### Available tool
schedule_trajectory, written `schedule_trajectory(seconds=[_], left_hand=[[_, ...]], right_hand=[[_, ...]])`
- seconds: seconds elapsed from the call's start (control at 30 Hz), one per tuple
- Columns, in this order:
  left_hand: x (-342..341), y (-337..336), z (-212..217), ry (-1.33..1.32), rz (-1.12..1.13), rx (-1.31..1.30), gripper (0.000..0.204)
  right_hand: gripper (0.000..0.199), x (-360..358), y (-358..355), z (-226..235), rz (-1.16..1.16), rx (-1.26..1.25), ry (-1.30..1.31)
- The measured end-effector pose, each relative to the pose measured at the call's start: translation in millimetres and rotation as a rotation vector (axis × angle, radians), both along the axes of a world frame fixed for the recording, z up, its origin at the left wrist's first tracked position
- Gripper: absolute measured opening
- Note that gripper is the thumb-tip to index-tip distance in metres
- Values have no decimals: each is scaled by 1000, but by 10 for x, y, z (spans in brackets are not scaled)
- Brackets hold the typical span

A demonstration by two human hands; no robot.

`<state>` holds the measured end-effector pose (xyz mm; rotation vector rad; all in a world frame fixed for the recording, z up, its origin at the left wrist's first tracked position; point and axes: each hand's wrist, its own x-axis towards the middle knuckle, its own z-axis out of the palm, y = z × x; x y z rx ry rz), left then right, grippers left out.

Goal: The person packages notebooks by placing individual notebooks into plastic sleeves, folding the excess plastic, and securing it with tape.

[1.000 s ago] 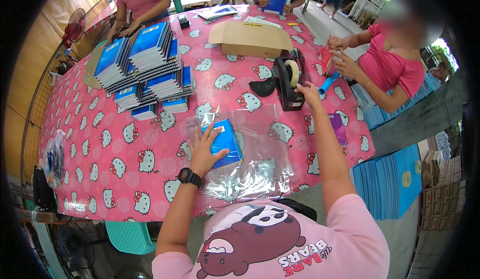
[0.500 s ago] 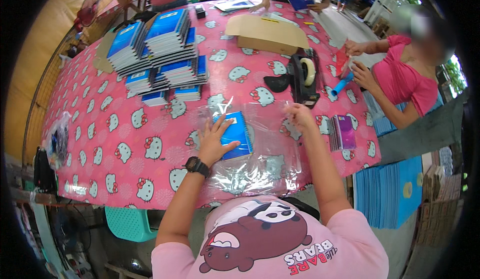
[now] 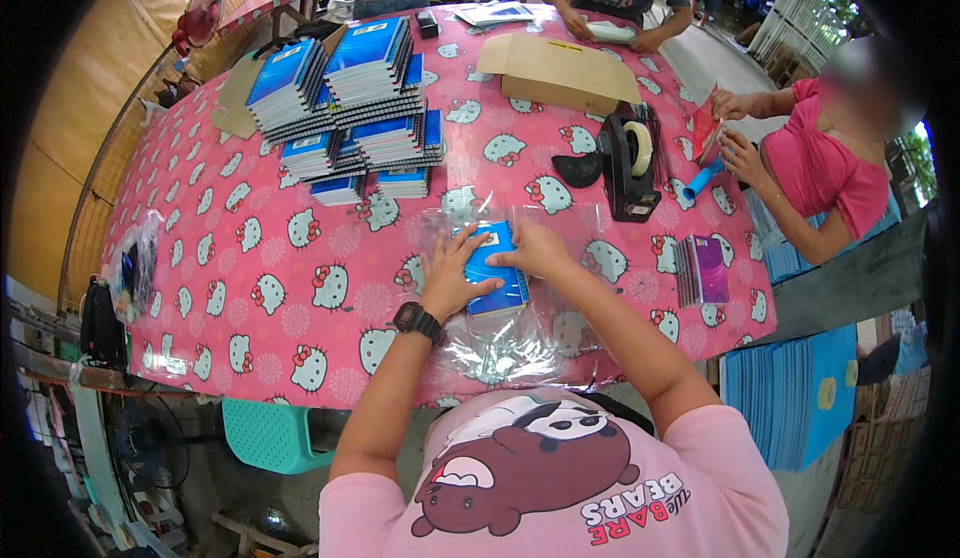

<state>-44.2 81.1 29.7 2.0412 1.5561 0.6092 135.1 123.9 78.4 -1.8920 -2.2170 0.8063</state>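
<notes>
A small blue notebook (image 3: pixel 495 266) lies on a clear plastic sheet (image 3: pixel 497 343) spread over the pink cartoon-cat tablecloth (image 3: pixel 290 288). My left hand (image 3: pixel 452 276), a black watch on its wrist, presses flat on the notebook's left side. My right hand (image 3: pixel 540 249) rests on the notebook's upper right corner, fingertips pushing down where the plastic folds over it. Both hands touch the notebook and its wrapping. A black tape dispenser (image 3: pixel 630 165) stands beyond my right hand.
Stacks of blue notebooks (image 3: pixel 350 98) fill the far left of the table. A cardboard box (image 3: pixel 560 70) lies at the back. A pile of purple booklets (image 3: pixel 700 270) sits at right. A person in pink (image 3: pixel 815 163) works at the right edge; others stand at the far end.
My right hand came back from the tape dispenser and now presses on the notebook's corner. My left hand stayed on the notebook. The head moved closer.
</notes>
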Motion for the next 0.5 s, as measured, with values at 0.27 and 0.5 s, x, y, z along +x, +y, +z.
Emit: schedule_trajectory(seconds=[0.27,0.5], left_hand=[[1,-10,18,-7,3,-12,81],[26,6,-70,-30,7,-19,81]], right_hand=[[42,287,165,-76,154,-409,1043],[48,0,240,-195,97,-410,957]])
